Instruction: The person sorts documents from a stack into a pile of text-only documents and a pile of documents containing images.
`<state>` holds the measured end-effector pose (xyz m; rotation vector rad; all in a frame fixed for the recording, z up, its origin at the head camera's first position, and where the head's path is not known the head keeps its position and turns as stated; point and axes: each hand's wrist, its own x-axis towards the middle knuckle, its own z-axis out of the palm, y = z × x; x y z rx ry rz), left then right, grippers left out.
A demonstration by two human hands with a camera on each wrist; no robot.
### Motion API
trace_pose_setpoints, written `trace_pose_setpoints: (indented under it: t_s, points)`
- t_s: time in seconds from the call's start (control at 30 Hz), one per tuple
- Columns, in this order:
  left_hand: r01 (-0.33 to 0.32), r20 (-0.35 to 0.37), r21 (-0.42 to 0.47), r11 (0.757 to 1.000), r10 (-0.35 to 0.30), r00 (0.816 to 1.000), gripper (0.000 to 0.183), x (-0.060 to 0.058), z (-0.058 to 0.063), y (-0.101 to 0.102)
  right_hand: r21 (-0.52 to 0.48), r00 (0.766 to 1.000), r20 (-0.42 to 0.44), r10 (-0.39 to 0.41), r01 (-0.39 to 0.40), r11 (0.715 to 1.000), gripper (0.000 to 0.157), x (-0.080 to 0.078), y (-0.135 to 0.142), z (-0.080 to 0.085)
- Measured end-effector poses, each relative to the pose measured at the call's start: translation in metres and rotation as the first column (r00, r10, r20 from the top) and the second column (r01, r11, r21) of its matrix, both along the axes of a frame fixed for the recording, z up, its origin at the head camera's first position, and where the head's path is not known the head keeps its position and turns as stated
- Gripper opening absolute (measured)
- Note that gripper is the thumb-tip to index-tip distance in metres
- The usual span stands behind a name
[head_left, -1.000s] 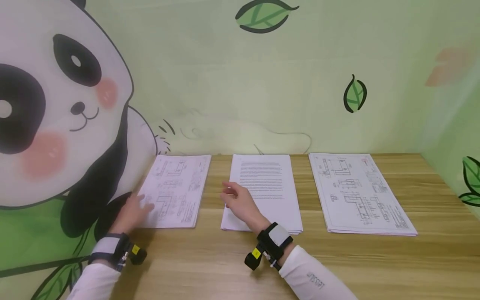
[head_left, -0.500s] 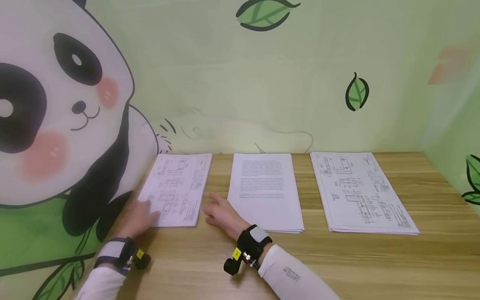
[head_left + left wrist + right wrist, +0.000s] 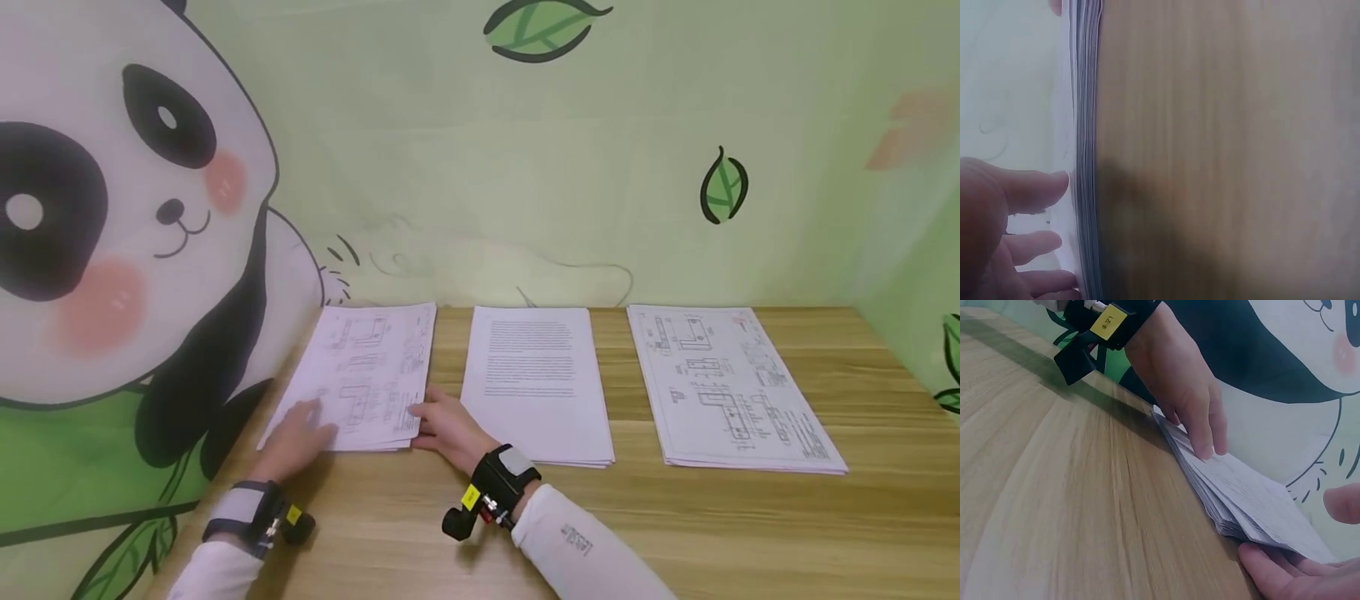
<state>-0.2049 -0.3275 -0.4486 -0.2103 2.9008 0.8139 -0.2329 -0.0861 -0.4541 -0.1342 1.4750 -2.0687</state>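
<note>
A paper stack [image 3: 356, 358] printed with technical drawings lies at the left of the table. On its near-left part rests my left hand [image 3: 296, 442], fingers fairly straight and spread over the top sheet; in the left wrist view its fingers [image 3: 1035, 187] lie beside the layered page edges. At the near-right corner, my right hand [image 3: 453, 429] holds the upper sheets by their edge. The right wrist view shows its fingers [image 3: 1266, 565] beneath those sheets, which are raised a little off the lower ones, with the thumb [image 3: 1342, 503] on the upper side.
A text-printed paper stack [image 3: 532, 383] lies in the middle, just right of my right hand. Farther right is another stack of drawings [image 3: 727, 392]. A panda-printed wall covering [image 3: 450, 167] stands behind the wooden table [image 3: 390, 533].
My right hand has moved left from the middle stack to the left stack's corner and taken hold of upper sheets, which now sit slightly raised. The left hand has shifted slightly right and nearer.
</note>
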Motion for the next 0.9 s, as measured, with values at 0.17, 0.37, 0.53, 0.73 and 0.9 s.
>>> trace_pose_setpoints:
  t_s: [0.17,0.37,0.53,0.73,0.9]
  points:
    - [-0.057,0.064,0.067,0.996,0.052,0.997,0.068,0.003,0.003,0.013,0.015,0.999,0.026,-0.043,0.042,0.999,0.045,0.000,-0.002,0.001]
    - [-0.097,0.096,0.107,0.990,0.087,0.992,0.067,0.010,0.009,0.023,0.099,0.990,-0.034,-0.140,0.143,0.985,0.050,-0.001,-0.006,-0.002]
    - [-0.099,0.029,0.125,0.987,0.096,0.995,0.063,0.014,0.014,0.026,0.216,0.971,-0.114,-0.211,0.232,0.949,0.053,-0.002,-0.004,-0.008]
    - [-0.146,0.005,0.186,0.972,0.148,0.989,0.065,0.011,0.016,0.023,0.210,0.959,-0.126,-0.256,0.278,0.938,0.054,0.001,0.002,0.000]
    - [-0.225,0.027,0.267,0.937,0.226,0.974,0.074,0.005,0.017,0.025,0.205,0.958,-0.144,-0.249,0.275,0.939,0.056,-0.001,0.018,0.009]
